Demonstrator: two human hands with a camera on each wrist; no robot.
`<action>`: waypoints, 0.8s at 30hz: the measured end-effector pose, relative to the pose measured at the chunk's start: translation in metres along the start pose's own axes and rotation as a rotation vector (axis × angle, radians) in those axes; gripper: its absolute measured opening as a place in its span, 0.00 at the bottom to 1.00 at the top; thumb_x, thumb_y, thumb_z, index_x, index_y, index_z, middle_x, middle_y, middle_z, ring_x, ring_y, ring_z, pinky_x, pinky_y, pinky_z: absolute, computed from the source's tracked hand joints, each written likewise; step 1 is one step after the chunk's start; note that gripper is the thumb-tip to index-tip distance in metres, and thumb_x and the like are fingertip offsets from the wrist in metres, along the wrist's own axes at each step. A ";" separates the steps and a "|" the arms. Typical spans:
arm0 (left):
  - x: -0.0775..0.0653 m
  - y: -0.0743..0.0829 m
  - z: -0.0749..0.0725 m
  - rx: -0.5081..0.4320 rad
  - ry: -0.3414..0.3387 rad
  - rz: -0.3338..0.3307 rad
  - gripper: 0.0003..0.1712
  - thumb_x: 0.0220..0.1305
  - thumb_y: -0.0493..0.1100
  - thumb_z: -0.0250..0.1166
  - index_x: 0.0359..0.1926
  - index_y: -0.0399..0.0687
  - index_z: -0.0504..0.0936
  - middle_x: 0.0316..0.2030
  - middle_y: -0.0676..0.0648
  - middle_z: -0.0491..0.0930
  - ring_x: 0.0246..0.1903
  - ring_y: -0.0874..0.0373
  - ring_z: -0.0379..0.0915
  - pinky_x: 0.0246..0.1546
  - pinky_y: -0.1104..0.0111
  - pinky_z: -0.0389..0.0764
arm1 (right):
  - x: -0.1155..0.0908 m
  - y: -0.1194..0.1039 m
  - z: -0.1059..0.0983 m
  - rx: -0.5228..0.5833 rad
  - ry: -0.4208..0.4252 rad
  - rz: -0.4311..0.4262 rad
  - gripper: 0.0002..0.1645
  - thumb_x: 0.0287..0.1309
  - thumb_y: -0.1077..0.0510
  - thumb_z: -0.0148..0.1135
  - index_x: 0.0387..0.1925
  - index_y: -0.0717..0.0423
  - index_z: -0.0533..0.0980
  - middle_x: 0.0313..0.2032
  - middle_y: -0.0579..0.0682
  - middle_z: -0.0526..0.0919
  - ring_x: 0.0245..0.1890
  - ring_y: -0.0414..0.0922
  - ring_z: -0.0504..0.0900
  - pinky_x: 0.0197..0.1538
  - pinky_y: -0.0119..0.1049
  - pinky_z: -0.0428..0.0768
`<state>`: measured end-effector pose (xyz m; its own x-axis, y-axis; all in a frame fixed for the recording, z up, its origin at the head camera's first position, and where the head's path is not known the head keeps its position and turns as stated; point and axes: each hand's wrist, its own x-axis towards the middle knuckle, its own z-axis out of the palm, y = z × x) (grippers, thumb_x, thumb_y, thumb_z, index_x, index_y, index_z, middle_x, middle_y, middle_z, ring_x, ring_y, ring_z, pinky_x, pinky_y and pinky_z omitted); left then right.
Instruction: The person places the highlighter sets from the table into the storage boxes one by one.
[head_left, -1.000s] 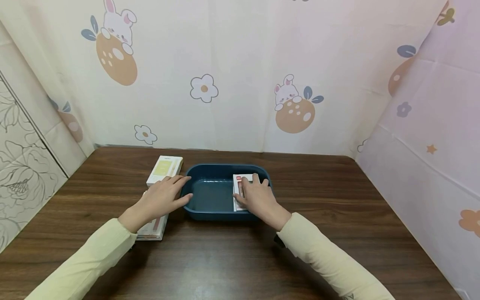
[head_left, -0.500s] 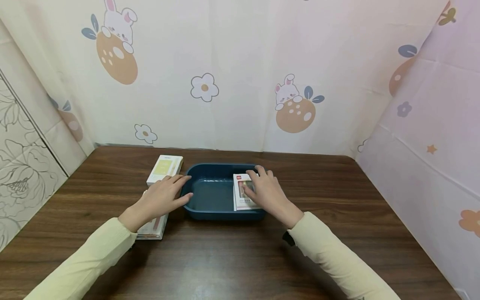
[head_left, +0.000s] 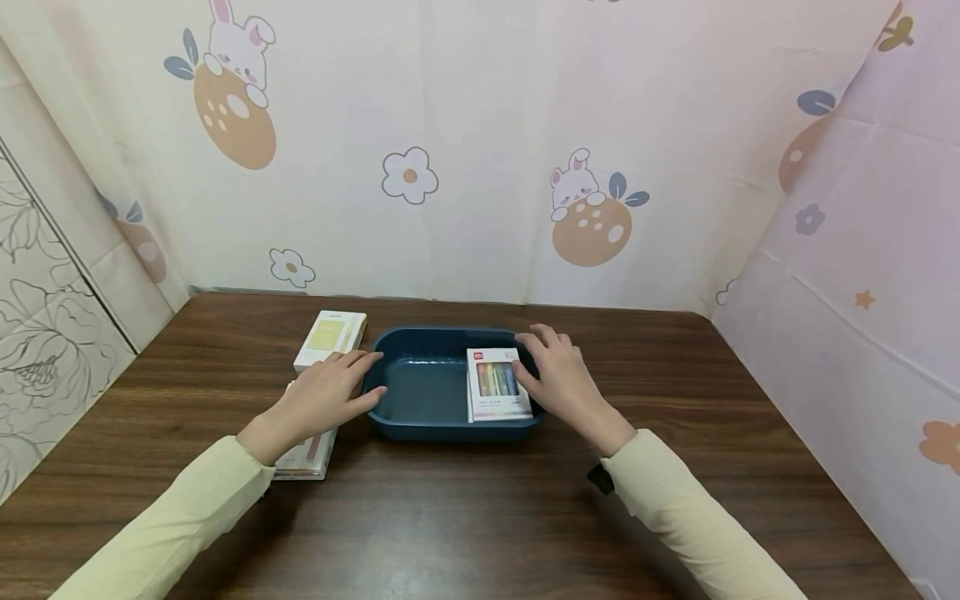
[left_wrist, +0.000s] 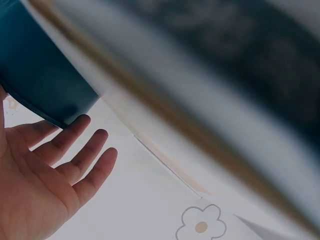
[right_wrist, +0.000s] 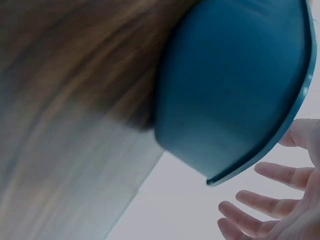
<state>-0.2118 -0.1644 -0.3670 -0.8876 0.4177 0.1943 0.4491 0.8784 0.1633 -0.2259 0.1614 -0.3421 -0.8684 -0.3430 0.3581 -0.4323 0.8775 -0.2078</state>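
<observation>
In the head view, a dark blue bin (head_left: 420, 429) stands on the table. Inside its right end lies a white box with a picture of coloured crayons (head_left: 498, 383). My left hand (head_left: 318, 400) is at the bin's left rim, fingers spread and relaxed; the left wrist view shows its fingertips beside the blue wall (left_wrist: 45, 65). Over the right rim hovers my right hand (head_left: 562, 379), its fingers loosely bent and holding nothing. The right wrist view has those fingers (right_wrist: 270, 202) near the bin's rim, where I cannot tell if the thumb touches.
Left of the bin lies a white box with a yellow-green panel (head_left: 328, 337). Another white, flat box (head_left: 309, 458) sits nearer, partly hidden under my left wrist. The brown wooden table (head_left: 450, 533) ends at a patterned curtain (head_left: 480, 225) behind.
My right hand has let go of the crayon box and moved right to the bin's rim, uncovering the box's front. The left hand has stayed in place.
</observation>
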 end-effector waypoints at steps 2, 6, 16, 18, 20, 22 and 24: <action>0.000 0.000 0.000 -0.001 -0.003 0.000 0.34 0.61 0.60 0.53 0.62 0.44 0.68 0.57 0.41 0.72 0.52 0.45 0.71 0.49 0.50 0.73 | -0.001 0.005 0.002 -0.005 -0.004 0.006 0.24 0.57 0.51 0.58 0.55 0.56 0.71 0.58 0.60 0.69 0.52 0.59 0.71 0.50 0.54 0.71; 0.000 0.000 0.000 -0.003 -0.008 -0.001 0.34 0.61 0.60 0.53 0.62 0.44 0.68 0.57 0.42 0.72 0.52 0.45 0.70 0.49 0.51 0.73 | -0.005 0.014 0.005 -0.014 -0.012 0.001 0.24 0.57 0.51 0.58 0.55 0.54 0.72 0.58 0.60 0.69 0.51 0.59 0.71 0.48 0.54 0.71; 0.000 0.000 0.001 0.001 -0.003 0.002 0.34 0.62 0.60 0.53 0.62 0.44 0.68 0.57 0.42 0.72 0.52 0.45 0.71 0.50 0.51 0.73 | -0.011 0.028 0.009 0.001 -0.058 -0.029 0.25 0.57 0.49 0.58 0.55 0.53 0.72 0.58 0.60 0.69 0.52 0.60 0.71 0.46 0.55 0.71; 0.000 0.000 0.000 0.001 -0.005 0.000 0.34 0.61 0.60 0.53 0.62 0.44 0.68 0.57 0.42 0.72 0.52 0.45 0.71 0.50 0.51 0.72 | -0.011 0.029 0.010 0.022 -0.068 -0.031 0.25 0.58 0.49 0.57 0.55 0.53 0.71 0.58 0.60 0.68 0.52 0.60 0.70 0.47 0.56 0.71; 0.000 0.000 0.000 0.002 -0.008 -0.001 0.34 0.62 0.60 0.52 0.62 0.44 0.68 0.57 0.42 0.72 0.52 0.45 0.71 0.50 0.51 0.72 | -0.011 0.031 0.010 0.042 -0.079 -0.035 0.25 0.58 0.49 0.56 0.56 0.53 0.71 0.59 0.60 0.68 0.53 0.60 0.70 0.47 0.57 0.71; 0.000 0.000 0.000 0.000 -0.008 -0.003 0.34 0.62 0.61 0.52 0.62 0.44 0.68 0.57 0.42 0.72 0.52 0.45 0.71 0.50 0.51 0.72 | -0.011 0.033 0.011 0.057 -0.095 -0.038 0.25 0.59 0.49 0.55 0.56 0.53 0.71 0.59 0.60 0.68 0.54 0.60 0.70 0.48 0.57 0.70; 0.000 0.001 0.000 0.002 -0.007 -0.003 0.34 0.62 0.61 0.52 0.62 0.44 0.68 0.57 0.42 0.72 0.52 0.45 0.71 0.50 0.51 0.72 | -0.010 0.035 0.012 0.073 -0.113 -0.036 0.25 0.60 0.49 0.54 0.57 0.53 0.70 0.59 0.60 0.67 0.54 0.60 0.69 0.49 0.58 0.69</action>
<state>-0.2113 -0.1640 -0.3668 -0.8897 0.4164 0.1872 0.4462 0.8801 0.1624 -0.2348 0.1914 -0.3642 -0.8720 -0.4131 0.2626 -0.4767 0.8384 -0.2641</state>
